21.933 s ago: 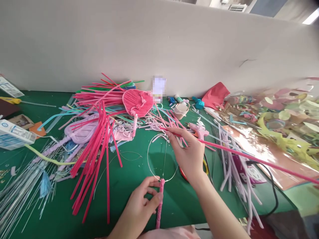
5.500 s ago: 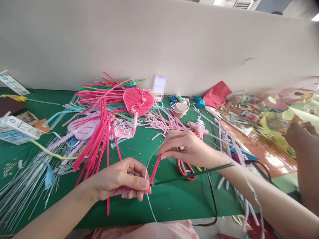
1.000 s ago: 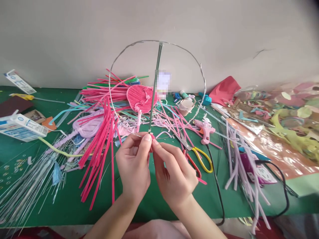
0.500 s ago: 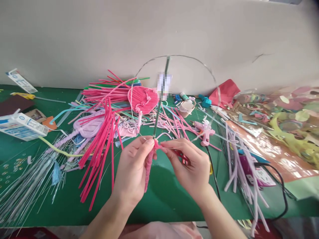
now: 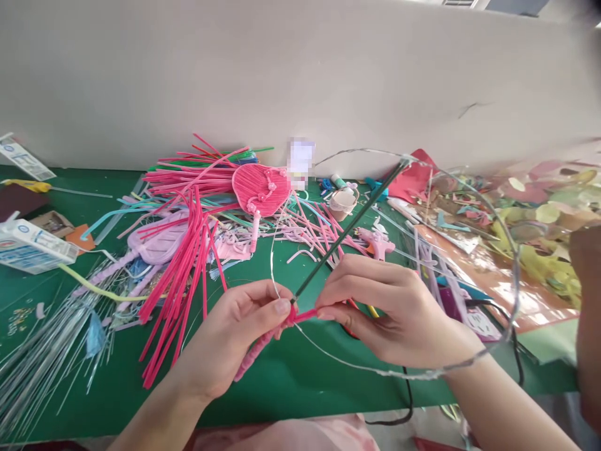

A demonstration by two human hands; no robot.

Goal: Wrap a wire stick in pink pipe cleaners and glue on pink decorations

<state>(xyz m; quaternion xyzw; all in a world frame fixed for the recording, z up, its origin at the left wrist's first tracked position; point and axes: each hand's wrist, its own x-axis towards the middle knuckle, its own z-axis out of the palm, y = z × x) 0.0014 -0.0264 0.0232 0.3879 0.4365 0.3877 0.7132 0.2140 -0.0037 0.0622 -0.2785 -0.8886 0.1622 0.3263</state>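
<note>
My left hand [image 5: 230,341] is closed on the pink-wrapped handle [image 5: 256,351] of a wire fan frame. The frame's thin wire hoop [image 5: 515,263] leans to the right over my right arm, and its dark green centre rod [image 5: 350,228] runs up from the handle. My right hand [image 5: 399,307] pinches the free end of a pink pipe cleaner [image 5: 307,313] right at the top of the handle. A finished pink fan [image 5: 260,188] lies at the back on a heap of pink pipe cleaners [image 5: 188,250].
The green table [image 5: 305,382] carries a lilac fan [image 5: 157,241], silver wires [image 5: 42,357] at the left, a carton [image 5: 30,247], a pink glue gun [image 5: 375,241], white pipe cleaners and paper cutouts [image 5: 535,219] at the right. Another person's arm [image 5: 589,326] shows at the right edge.
The frame has swung from upright down to the right, its hoop now over my right arm. Both hands stay on the handle top and have moved lower.
</note>
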